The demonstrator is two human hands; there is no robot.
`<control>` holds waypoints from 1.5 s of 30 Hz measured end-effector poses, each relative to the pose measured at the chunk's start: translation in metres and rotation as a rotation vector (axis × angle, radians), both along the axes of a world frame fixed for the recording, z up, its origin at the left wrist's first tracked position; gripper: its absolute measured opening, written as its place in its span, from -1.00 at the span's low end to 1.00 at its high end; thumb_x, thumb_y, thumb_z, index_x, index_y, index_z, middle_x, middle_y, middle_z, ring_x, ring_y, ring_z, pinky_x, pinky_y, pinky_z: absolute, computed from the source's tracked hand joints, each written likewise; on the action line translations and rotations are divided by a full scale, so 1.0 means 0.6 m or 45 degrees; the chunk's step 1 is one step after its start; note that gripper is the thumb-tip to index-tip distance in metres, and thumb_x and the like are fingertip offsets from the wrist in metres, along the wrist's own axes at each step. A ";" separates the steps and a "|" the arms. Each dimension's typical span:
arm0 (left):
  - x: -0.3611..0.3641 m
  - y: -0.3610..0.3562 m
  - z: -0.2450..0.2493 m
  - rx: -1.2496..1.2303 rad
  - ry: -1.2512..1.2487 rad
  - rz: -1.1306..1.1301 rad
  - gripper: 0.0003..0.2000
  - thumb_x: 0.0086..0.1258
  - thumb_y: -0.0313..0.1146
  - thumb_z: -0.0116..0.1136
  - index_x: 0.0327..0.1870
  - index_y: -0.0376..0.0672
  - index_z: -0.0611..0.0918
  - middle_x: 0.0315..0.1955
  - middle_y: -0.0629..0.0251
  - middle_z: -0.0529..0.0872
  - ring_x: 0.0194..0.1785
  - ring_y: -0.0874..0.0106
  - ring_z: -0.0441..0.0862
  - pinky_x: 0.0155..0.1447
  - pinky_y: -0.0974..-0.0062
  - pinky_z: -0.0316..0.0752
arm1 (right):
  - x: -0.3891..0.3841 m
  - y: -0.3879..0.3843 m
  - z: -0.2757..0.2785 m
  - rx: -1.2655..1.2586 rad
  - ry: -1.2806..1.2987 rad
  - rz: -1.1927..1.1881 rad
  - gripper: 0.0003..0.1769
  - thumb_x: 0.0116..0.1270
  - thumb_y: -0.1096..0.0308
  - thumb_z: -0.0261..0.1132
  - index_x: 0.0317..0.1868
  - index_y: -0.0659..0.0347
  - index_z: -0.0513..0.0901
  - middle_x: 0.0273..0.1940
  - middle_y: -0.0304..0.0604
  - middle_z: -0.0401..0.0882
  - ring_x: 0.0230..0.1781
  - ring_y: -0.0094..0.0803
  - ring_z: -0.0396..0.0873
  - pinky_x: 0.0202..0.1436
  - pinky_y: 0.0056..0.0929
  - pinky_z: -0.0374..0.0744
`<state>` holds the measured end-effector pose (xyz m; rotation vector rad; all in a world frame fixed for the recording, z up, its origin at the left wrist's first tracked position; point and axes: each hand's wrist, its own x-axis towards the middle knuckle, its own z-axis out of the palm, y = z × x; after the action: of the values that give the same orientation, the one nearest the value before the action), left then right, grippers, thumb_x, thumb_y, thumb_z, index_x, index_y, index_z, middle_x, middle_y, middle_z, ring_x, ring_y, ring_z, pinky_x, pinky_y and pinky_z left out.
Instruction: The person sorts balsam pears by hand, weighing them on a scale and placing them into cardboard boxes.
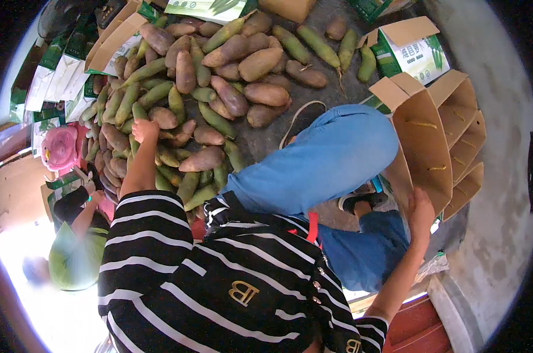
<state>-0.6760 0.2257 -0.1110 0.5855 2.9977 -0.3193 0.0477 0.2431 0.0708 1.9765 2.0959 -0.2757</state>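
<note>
Striped shirt [219, 294], left hand [145, 130] curled around green vegetable [139, 111], right hand [420, 213] against cardboard box [420, 138], grip unclear.

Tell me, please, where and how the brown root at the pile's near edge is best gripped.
Probably around its thick middle, from above: the brown root lies lengthwise over green roots, its upper side uncovered, and tapers toward one end, while neighbours crowd it.
</note>
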 end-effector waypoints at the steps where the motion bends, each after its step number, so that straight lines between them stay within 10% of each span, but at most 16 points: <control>1: -0.012 0.002 -0.005 0.006 -0.095 0.113 -0.36 0.04 -0.09 0.27 0.09 -0.25 0.32 0.06 0.04 0.45 0.17 0.12 0.40 0.19 0.23 0.37 | -0.002 0.002 0.002 -0.025 -0.006 -0.011 -0.76 0.27 0.33 0.10 -0.07 0.15 0.53 -0.22 0.02 0.58 -0.18 0.00 0.55 -0.14 -0.12 0.50; 12: -0.264 -0.107 -0.216 -0.288 -0.700 0.333 -0.13 -0.02 0.07 0.34 0.25 -0.31 0.27 0.20 0.10 0.37 0.20 0.20 0.42 0.15 0.28 0.41 | 0.012 -0.009 -0.005 0.063 0.013 0.021 -0.75 0.22 0.39 0.11 -0.08 0.17 0.53 -0.19 0.02 0.57 -0.17 -0.02 0.55 -0.15 -0.14 0.52; 15: -0.097 -0.080 -0.136 0.514 -0.965 0.883 -0.36 0.11 0.00 0.28 0.13 -0.27 0.48 0.19 0.16 0.42 0.14 0.24 0.46 0.16 0.20 0.36 | 0.006 -0.003 -0.003 -0.022 -0.093 -0.036 -0.73 0.18 0.45 0.10 -0.08 0.17 0.53 -0.16 0.02 0.57 -0.15 -0.03 0.56 -0.15 -0.14 0.54; 17: -0.080 -0.113 -0.161 1.137 -1.618 0.656 -0.33 0.11 0.03 0.29 0.16 -0.27 0.46 0.10 0.15 0.50 0.07 0.21 0.49 0.18 0.05 0.34 | -0.011 0.005 0.014 -0.060 -0.070 -0.065 -0.71 0.16 0.48 0.09 -0.07 0.16 0.53 -0.18 0.01 0.57 -0.15 -0.03 0.56 -0.15 -0.14 0.54; 20: -0.009 -0.073 -0.140 0.922 -1.740 0.795 -0.57 0.39 -0.02 -0.05 0.09 -0.17 0.51 -0.10 0.19 0.63 -0.12 0.29 0.59 0.00 0.34 0.48 | 0.004 -0.002 0.005 -0.037 -0.002 -0.052 -0.72 0.16 0.46 0.11 -0.08 0.16 0.53 -0.19 0.02 0.56 -0.16 -0.02 0.54 -0.14 -0.14 0.52; 26: 0.079 -0.044 -0.136 1.480 -1.544 1.032 -0.33 0.14 -0.03 0.27 0.13 -0.35 0.36 0.01 0.07 0.52 -0.12 0.17 0.58 -0.14 0.15 0.58 | 0.015 -0.004 -0.004 -0.016 0.026 -0.005 -0.78 0.17 0.44 0.11 -0.15 0.16 0.53 -0.28 -0.01 0.54 -0.20 -0.05 0.54 -0.16 -0.16 0.51; 36: 0.297 0.098 -0.022 1.223 -1.016 0.813 -0.43 0.07 -0.08 0.31 -0.03 -0.34 0.46 -0.09 0.18 0.55 -0.16 0.28 0.54 -0.25 0.26 0.51 | 0.003 0.006 0.014 -0.087 -0.033 -0.075 -0.80 0.09 0.51 0.12 -0.23 0.20 0.55 -0.30 0.00 0.55 -0.22 -0.05 0.56 -0.19 -0.18 0.54; 45: 0.493 0.262 0.164 1.631 -1.425 -0.616 -0.59 0.16 -0.36 0.29 0.01 -0.25 0.46 -0.17 0.26 0.61 -0.20 0.45 0.58 -0.23 0.48 0.51 | 0.008 0.009 0.016 -0.076 0.063 -0.078 -0.76 0.12 0.50 0.11 -0.16 0.17 0.56 -0.28 0.02 0.56 -0.21 -0.01 0.55 -0.15 -0.11 0.52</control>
<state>-0.3804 0.3828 -0.0127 1.0200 1.5869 1.4524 0.0523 0.2484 0.0802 2.0212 2.0346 -0.3976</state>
